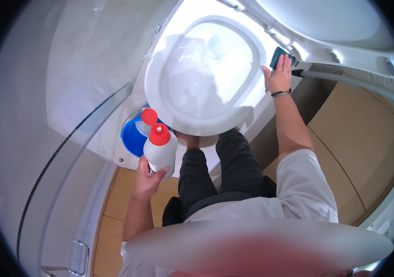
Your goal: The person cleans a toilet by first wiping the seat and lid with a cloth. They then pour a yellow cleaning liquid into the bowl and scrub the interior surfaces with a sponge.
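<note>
My left hand is wrapped around a white plastic bottle with a red flip cap, whose lid stands open. The bottle is upright, over the near side of a blue bucket. At the right rear of the white toilet bowl, my right hand presses its fingers on a dark green scouring pad, which lies on the ceramic ledge. The toilet lid and seat are raised. Water shows in the bowl.
A curved glass shower panel with a metal handle stands on the left. A grey hose runs past my right hand above a beige cabinet top. My legs stand close before the toilet, beside the bucket.
</note>
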`<state>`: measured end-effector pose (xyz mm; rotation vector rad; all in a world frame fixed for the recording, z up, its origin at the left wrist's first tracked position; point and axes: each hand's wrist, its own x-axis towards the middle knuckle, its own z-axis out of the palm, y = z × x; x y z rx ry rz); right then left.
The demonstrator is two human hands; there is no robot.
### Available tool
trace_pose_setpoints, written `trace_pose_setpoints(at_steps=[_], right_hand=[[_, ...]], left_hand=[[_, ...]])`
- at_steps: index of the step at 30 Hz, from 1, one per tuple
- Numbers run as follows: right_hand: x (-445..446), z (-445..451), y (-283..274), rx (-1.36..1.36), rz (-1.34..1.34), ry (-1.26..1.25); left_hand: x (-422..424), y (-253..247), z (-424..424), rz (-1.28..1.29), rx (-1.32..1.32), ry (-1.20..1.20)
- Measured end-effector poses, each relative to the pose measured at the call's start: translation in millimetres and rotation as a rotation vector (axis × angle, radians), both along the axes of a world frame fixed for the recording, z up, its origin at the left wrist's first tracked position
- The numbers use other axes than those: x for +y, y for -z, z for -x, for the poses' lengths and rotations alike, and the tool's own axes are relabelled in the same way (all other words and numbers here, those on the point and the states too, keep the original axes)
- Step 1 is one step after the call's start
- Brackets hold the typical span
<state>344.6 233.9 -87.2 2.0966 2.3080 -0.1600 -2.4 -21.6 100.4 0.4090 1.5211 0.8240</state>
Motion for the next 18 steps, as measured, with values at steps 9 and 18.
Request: trace_pose_setpoints(at_steps=[9, 18], right_hand=[[17.5, 8.8, 1.2, -0.044, 0.034, -0.090], [-200.9, 53.0, -12.5, 0.014, 0.641, -0.583]], left_hand=[[-11.4, 4.5, 2.1, 0.003, -0.001, 0.053], [-21.8, -0.5, -1.7, 0.021, 0.045, 0.071]])
